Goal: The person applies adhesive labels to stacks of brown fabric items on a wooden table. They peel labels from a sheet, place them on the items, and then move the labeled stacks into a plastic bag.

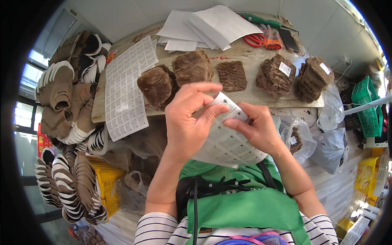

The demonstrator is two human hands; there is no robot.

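Between my two hands, above my lap, a white sheet of printed stickers (224, 141) hangs with its top edge bent up. My left hand (185, 114) holds the upper left edge with thumb and curled fingers. My right hand (257, 124) pinches the upper right edge between thumb and forefinger. Just beyond the hands, the wooden table (241, 97) bears a single brown plush piece (232, 76) and stacks of the same plush (192, 67). At the right, two stacks (276, 75) carry a small white label on top. Another sticker sheet (128, 87) lies at the table's left.
White papers (212, 26), red-handled scissors (255, 39), a glove (271, 38) and a dark phone (288, 40) lie at the table's back. Brown knit shoe uppers (61, 85) are piled at left, above a yellow crate (107, 179). Plastic bags (330, 149) and a green basket (367, 106) stand right.
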